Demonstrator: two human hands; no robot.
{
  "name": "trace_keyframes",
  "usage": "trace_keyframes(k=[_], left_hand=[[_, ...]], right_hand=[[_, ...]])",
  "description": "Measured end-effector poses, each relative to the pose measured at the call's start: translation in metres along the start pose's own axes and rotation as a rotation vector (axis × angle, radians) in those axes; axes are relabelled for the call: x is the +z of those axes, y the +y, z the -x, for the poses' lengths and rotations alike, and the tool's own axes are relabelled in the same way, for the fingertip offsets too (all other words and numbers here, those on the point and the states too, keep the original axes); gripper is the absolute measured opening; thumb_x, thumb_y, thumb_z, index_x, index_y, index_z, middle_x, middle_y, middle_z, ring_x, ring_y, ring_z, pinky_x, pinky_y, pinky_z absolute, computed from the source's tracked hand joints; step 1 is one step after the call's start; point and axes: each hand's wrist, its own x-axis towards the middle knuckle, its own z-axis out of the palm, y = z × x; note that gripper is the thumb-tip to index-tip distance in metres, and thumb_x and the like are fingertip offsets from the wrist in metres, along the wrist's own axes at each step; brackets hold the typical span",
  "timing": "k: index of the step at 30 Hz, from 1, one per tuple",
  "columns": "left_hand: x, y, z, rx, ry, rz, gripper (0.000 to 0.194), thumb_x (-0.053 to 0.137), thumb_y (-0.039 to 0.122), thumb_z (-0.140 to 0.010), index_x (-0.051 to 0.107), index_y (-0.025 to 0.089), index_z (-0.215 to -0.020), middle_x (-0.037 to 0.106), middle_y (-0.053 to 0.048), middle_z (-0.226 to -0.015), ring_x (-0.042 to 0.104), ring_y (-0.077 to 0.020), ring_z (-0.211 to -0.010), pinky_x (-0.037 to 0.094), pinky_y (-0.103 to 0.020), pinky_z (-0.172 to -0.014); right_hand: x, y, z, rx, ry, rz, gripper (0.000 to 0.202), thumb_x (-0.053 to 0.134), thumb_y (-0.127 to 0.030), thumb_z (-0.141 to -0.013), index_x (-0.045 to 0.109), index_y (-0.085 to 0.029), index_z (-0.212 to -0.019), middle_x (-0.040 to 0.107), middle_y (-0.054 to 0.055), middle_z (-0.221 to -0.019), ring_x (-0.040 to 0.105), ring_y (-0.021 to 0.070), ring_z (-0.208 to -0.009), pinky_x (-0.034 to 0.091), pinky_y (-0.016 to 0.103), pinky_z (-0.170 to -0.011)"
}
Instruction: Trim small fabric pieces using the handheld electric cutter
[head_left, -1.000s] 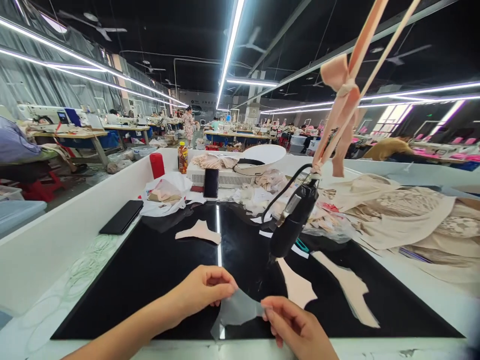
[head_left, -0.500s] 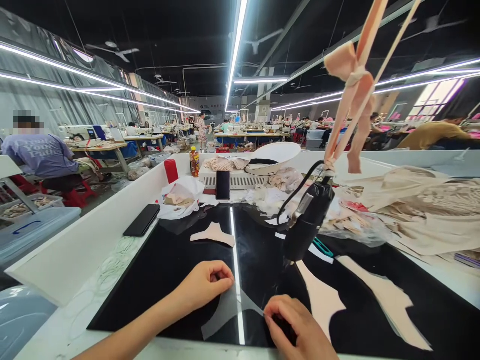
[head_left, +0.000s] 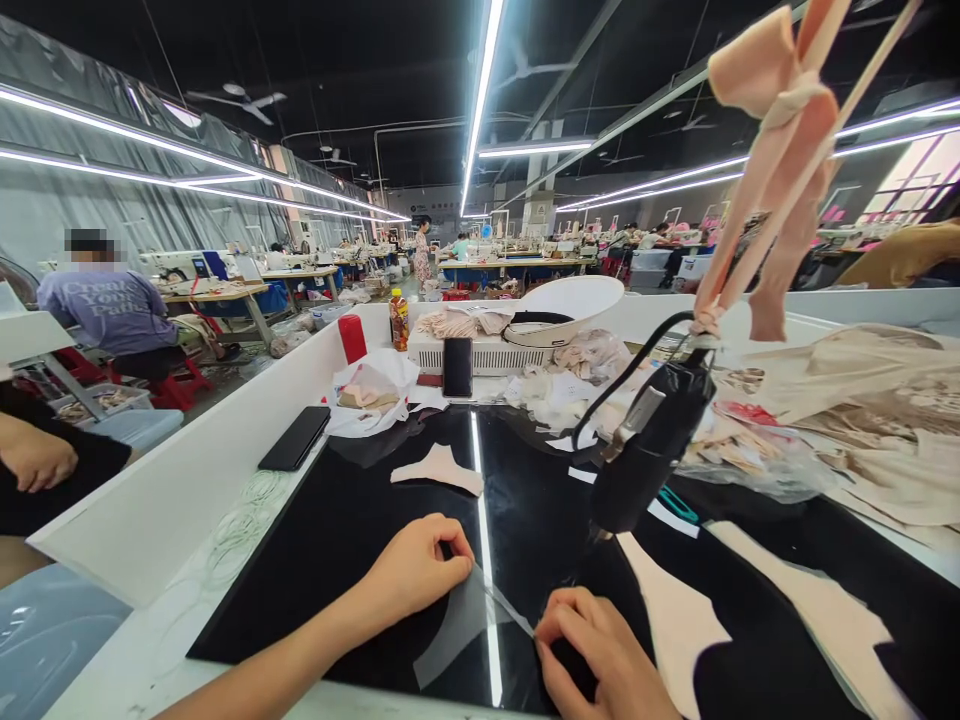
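A sheer, translucent cut piece of fabric (head_left: pixel 451 622) stretches between my hands above the black glossy board (head_left: pixel 330 560). My left hand (head_left: pixel 420 562) pinches its upper edge between thumb and fingertips. At the piece's right end, my right hand (head_left: pixel 604 650) grips the corner with fingertips close together. Just beyond my right hand hangs a black taped handheld tool (head_left: pixel 649 450), nozzle down, from knotted peach fabric strips (head_left: pixel 787 130). Peach cut pieces lie on the board: a small one (head_left: pixel 438 470) ahead of my left hand, a larger one (head_left: pixel 667 620) right of my right hand, and layered pieces (head_left: pixel 814 605) farther right.
A black phone-like slab (head_left: pixel 295 438) lies at left, and a phone (head_left: pixel 457 366) stands upright at the back. A drink bottle (head_left: pixel 398 320), white bag (head_left: pixel 367 395) and white box (head_left: pixel 480 358) line the rear. Teal snips (head_left: pixel 679 503) lie behind the tool. Another person's hand (head_left: pixel 41 458) shows at left.
The view has shifted slightly left, so things sit farther right. Another person's hand and dark clothing have appeared at left. Both my hands keep hold of the sheer piece, whose upper edge now looks folded.
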Motion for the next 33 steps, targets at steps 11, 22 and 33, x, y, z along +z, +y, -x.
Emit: trace_keyframes(k=[11, 22, 33], left_hand=[[-0.001, -0.004, -0.006, -0.017, -0.009, 0.013, 0.013, 0.064, 0.028, -0.074, 0.072, 0.018, -0.075, 0.066, 0.0, -0.087, 0.048, -0.0125, -0.063, 0.036, -0.026, -0.061], [-0.001, -0.005, -0.009, -0.015, -0.011, -0.008, 0.016, 0.062, 0.031, -0.079, 0.07, 0.017, -0.078, 0.063, 0.001, -0.076, 0.045, -0.0119, -0.057, 0.034, -0.026, -0.057], [0.001, -0.002, -0.008, 0.009, 0.034, -0.035, 0.015, 0.059, 0.029, -0.079, 0.068, 0.018, -0.075, 0.063, 0.002, -0.075, 0.048, -0.0138, -0.061, 0.034, -0.026, -0.059]], right_hand=[[-0.001, -0.001, -0.004, 0.092, 0.031, -0.053, 0.016, 0.053, -0.028, -0.096, 0.058, -0.027, -0.081, 0.066, 0.002, -0.088, 0.065, 0.0217, -0.082, 0.053, 0.033, -0.074], [0.003, 0.001, -0.012, 0.175, 0.048, -0.126, 0.021, 0.052, -0.034, -0.097, 0.059, -0.027, -0.079, 0.065, 0.003, -0.086, 0.062, 0.0239, -0.084, 0.048, 0.035, -0.077], [0.005, 0.0, -0.01, 0.01, 0.078, 0.045, 0.016, 0.048, -0.024, -0.099, 0.055, -0.026, -0.085, 0.063, 0.004, -0.091, 0.062, 0.0229, -0.082, 0.051, 0.036, -0.074]])
